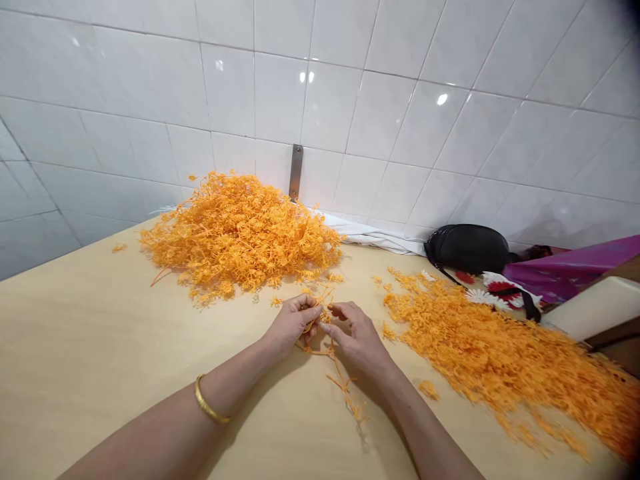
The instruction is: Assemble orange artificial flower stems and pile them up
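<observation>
My left hand point(296, 321), with a gold bangle point(206, 400) on its wrist, pinches an orange plastic flower stem point(316, 351) between thumb and fingers. Close beside it, my right hand point(356, 332) has its thumb and bent fingers at the same stem's upper part. Thin branches of the stem stick up between the hands and trail down toward me over the table. Whether the right fingertips grip the stem or only touch it is partly hidden. Behind the left hand rises a heap of branched orange plastic flower stems point(245, 233).
A second spread of loose orange flower pieces point(490, 353) covers the table's right side. Beyond it lie a black bag point(467, 248), white and red flowers point(485, 298), purple wrapping point(575, 270) and a pale roll point(595, 307). White cloth point(375, 237) runs along the tiled wall.
</observation>
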Tool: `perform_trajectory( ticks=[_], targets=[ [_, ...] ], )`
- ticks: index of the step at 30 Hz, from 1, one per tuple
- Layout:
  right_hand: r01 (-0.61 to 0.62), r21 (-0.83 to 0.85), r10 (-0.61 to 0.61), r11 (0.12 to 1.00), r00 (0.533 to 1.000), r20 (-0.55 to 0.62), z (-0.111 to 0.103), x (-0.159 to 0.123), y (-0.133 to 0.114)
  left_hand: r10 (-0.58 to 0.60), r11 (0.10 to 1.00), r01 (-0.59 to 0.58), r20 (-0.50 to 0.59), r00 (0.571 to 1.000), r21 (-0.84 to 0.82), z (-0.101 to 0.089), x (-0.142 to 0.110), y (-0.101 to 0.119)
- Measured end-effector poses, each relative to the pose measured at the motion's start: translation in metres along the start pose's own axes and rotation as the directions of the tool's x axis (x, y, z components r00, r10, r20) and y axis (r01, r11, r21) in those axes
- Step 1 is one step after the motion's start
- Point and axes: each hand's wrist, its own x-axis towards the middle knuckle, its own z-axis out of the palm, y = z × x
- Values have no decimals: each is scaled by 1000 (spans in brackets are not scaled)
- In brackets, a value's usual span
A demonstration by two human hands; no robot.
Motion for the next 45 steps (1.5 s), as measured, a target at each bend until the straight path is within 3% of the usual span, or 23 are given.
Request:
perform_trajectory(
  ticks=[4, 9, 12, 15, 17, 20, 23, 25, 27, 30, 33, 36, 40, 42, 45],
  targets=[
    [63, 15, -64, 998, 997, 44, 11, 0, 1, 13, 999, -13, 16, 1000, 37, -1, 1, -2],
    [10, -187, -34, 982, 991, -129, 4, 4, 10, -7, 1000, 7, 2, 1000, 19, 0, 0, -1],
    [-166, -416, 24, 894, 946, -325, -19, 7, 29, -42, 998, 42, 16, 999, -36, -4, -1, 3],
    [-441, -528, 132, 726, 843, -522, -44, 8, 47, -65, 986, 62, -12, 998, -158, -11, 1, 8],
    [-488, -566, 110, 664, 813, -572, -49, 8, 48, -63, 968, 54, -30, 998, -245, -15, 4, 9],
    [-306, -534, 32, 788, 887, -461, -31, 5, 31, -67, 939, 44, -56, 996, -341, -17, 7, 9],
    [-43, -402, -30, 915, 984, -174, 0, 0, 7, -79, 917, 34, -97, 992, -398, -16, 8, 8],
    [68, -376, -75, 924, 997, -3, 15, -4, -4, -82, 908, 25, -118, 990, -418, -15, 8, 9],
    [91, -388, -71, 917, 995, 66, 22, -7, -8, -85, 905, 20, -134, 987, -426, -15, 7, 10],
    [-72, -358, 64, 931, 997, -33, 19, -6, -7, -104, 900, 29, -149, 983, -434, -15, 8, 10],
    [-200, -188, 157, 962, 963, -220, 13, -2, -2, -109, 910, 49, -123, 986, -413, -14, 10, 9],
    [-165, 63, 176, 984, 923, -342, 12, 2, 2, -86, 941, 42, -117, 989, -337, -11, 9, 8],
    [-62, 320, 182, 945, 916, -359, 15, 3, 4, -82, 972, 64, -74, 994, -226, -4, 6, 7],
    [-23, 279, 134, 960, 913, -385, 16, 2, 2, -115, 972, 105, -33, 993, -212, -1, 4, 6],
    [36, -33, -45, 999, 925, -376, 17, -2, -5, -138, 952, 137, 17, 990, -275, 2, 2, 3]
  ],
)
